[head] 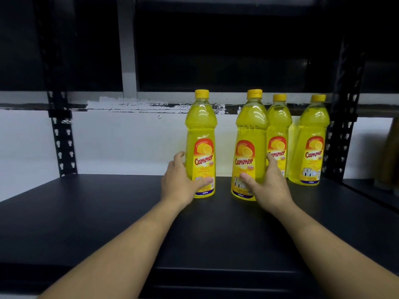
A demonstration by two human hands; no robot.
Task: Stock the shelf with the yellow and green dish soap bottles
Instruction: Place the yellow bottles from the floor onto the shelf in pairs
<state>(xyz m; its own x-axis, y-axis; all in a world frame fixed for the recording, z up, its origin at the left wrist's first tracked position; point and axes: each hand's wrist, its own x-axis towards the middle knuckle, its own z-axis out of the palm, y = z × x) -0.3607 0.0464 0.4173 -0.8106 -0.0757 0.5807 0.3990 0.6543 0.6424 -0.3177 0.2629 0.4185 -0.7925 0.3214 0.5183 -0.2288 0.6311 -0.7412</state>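
Several yellow dish soap bottles with yellow caps stand upright on the black shelf board (108,212). My left hand (179,182) grips the lower part of the leftmost bottle (201,134), thumb across its front label. My right hand (267,186) grips the lower part of the second bottle (250,134). Behind and to the right stand two more bottles, one (278,130) partly hidden by the second bottle and one (312,143) at the far right. No green bottle is in view.
Black perforated uprights stand at the left (61,134) and right (343,126) of the shelf. A white wall (118,143) runs behind. A dark upper shelf level sits overhead. The shelf's front lip (216,275) is below my forearms.
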